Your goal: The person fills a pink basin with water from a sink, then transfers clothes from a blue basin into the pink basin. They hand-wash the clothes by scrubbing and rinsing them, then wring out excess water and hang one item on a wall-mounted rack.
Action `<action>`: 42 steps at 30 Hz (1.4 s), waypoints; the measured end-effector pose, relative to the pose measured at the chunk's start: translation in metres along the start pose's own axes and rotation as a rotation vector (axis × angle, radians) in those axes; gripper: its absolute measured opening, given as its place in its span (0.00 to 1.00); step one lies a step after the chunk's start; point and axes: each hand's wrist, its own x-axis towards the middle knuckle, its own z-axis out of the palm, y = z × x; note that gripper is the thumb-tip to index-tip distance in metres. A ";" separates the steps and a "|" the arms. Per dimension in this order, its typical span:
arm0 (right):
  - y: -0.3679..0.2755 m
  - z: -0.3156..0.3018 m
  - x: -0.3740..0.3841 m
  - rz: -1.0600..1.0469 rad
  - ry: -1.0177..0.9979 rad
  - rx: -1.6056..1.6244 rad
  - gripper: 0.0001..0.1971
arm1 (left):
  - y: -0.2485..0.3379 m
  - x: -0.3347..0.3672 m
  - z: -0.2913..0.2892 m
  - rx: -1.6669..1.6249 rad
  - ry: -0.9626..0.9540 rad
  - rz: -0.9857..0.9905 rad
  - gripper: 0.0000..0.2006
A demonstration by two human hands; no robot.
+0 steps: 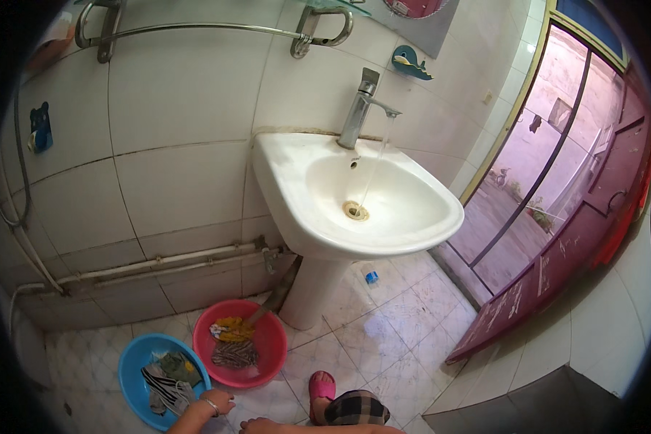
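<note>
My left hand (218, 401), with a bracelet at its wrist, hovers by the right rim of a blue basin (128, 369); its fingers point right, loosely apart and with nothing visible in them. Striped cloth (168, 387) and green cloth (179, 367) lie inside that basin. Only part of my right hand (257, 425) shows at the lower edge, fingers apart and seemingly holding nothing. Beyond both hands stands a pink basin (276, 347), holding yellow cloth (231, 330) and brownish patterned cloth (235, 354).
Water runs from the tap (354, 119) into a white pedestal sink (405, 231). A small blue object (372, 277) lies on the tiled floor (340, 351) beside the pedestal. At right, a dark red door (557, 267) stands ajar. Pipes (159, 264) follow the left wall.
</note>
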 end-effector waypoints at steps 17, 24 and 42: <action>0.019 0.036 0.004 0.019 0.129 -0.084 0.13 | -0.008 0.011 0.022 -0.047 0.070 -0.029 0.20; 0.013 0.034 -0.002 0.044 0.091 0.026 0.11 | -0.009 0.003 0.028 -0.097 0.215 -0.012 0.13; 0.009 0.018 -0.003 0.110 -0.053 0.000 0.13 | 0.008 -0.024 0.001 -0.110 0.166 -0.054 0.12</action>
